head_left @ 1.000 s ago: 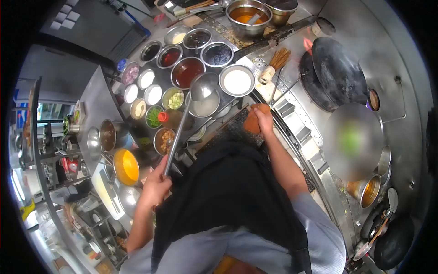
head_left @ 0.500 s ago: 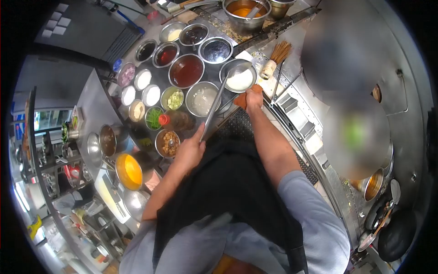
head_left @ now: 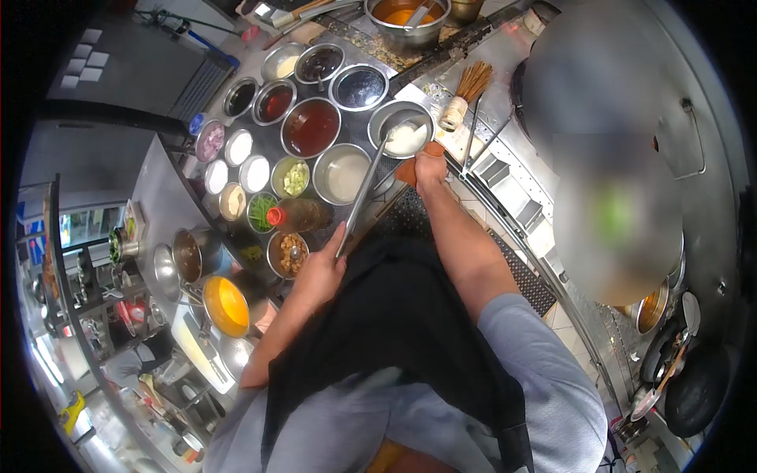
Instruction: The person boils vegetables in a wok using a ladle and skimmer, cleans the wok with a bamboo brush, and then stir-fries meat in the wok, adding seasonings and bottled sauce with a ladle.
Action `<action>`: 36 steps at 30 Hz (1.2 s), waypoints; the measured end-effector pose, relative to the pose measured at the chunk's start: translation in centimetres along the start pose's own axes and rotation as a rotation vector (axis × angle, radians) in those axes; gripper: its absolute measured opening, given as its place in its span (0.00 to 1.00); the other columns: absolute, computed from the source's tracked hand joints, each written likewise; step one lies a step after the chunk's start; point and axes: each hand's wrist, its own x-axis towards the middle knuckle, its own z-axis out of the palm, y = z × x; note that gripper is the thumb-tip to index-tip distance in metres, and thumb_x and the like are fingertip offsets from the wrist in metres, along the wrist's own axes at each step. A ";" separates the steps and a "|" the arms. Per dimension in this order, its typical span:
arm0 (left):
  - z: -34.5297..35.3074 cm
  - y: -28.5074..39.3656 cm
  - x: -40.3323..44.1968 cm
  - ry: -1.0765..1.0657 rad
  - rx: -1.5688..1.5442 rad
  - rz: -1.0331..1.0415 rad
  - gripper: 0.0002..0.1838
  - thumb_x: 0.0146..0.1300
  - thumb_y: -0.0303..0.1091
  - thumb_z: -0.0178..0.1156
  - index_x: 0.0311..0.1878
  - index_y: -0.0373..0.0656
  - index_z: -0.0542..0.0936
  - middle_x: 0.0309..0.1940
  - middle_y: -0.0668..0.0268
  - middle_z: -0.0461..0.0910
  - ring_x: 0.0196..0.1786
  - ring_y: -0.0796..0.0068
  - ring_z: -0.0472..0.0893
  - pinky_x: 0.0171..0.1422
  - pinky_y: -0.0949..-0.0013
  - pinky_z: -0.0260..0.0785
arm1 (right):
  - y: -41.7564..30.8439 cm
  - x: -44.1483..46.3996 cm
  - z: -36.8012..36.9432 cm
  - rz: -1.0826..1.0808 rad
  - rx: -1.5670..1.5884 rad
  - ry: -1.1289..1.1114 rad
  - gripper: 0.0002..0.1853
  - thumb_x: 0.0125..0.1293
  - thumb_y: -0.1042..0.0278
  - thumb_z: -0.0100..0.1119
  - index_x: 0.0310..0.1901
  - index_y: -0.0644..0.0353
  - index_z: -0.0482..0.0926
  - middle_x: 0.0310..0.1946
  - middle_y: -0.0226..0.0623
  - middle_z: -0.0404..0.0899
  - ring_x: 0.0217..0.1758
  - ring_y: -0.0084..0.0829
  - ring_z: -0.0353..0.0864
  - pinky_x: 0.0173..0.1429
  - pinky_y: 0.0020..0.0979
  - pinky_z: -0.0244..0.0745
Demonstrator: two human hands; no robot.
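Where the ladle (head_left: 365, 191) sits: head down in the bowl (head_left: 400, 103) of white stuff (head_left: 408, 140), shifted from over the cloudy bowl (head_left: 339, 147) a second ago; scooping seems under way.
Left hand (head_left: 323, 266): curled around the ladle's handle.
Right hand (head_left: 430, 171): clutching a brown cloth (head_left: 406, 172) at the white stuff's rim.
Nearby: brush (head_left: 472, 79) beside that rim.
In the way: cloudy bowl and bottle (head_left: 310, 214) crowd the handle.

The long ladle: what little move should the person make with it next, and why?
Maybe the left hand should gently scoop with the ladle, because it reaches into the metal bowl of white contents, while the right hand holds an orange cloth close to that bowl.
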 end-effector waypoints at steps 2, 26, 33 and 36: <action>-0.6 0.5 0.6 0.022 0.075 0.000 0.37 0.67 0.32 0.59 0.79 0.55 0.60 0.32 0.40 0.82 0.38 0.35 0.82 0.47 0.40 0.73 | 0.7 0.6 0.2 -0.020 0.023 -0.031 0.21 0.55 0.64 0.65 0.51 0.62 0.82 0.46 0.50 0.87 0.52 0.48 0.87 0.57 0.41 0.78; -9.0 1.0 5.8 -0.404 -0.829 -0.369 0.37 0.71 0.24 0.49 0.82 0.49 0.54 0.24 0.71 0.69 0.16 0.82 0.66 0.21 0.76 0.61 | 0.2 0.0 -1.1 -0.007 -0.077 -0.060 0.24 0.55 0.60 0.65 0.53 0.62 0.82 0.49 0.49 0.86 0.55 0.47 0.86 0.59 0.41 0.77; -8.6 1.2 4.9 -0.369 -0.982 -0.469 0.37 0.72 0.26 0.48 0.83 0.51 0.52 0.24 0.71 0.69 0.16 0.82 0.66 0.19 0.76 0.58 | 1.8 1.0 -3.9 -0.064 -0.023 -0.208 0.26 0.58 0.53 0.69 0.53 0.63 0.82 0.46 0.44 0.87 0.50 0.42 0.86 0.57 0.39 0.77; -9.0 1.8 4.1 -0.359 -1.059 -0.522 0.37 0.72 0.27 0.48 0.83 0.52 0.51 0.24 0.72 0.69 0.16 0.82 0.65 0.19 0.75 0.57 | 1.1 -1.3 -10.2 -0.165 -0.002 -0.278 0.23 0.62 0.53 0.70 0.52 0.62 0.82 0.46 0.41 0.87 0.48 0.37 0.86 0.56 0.37 0.76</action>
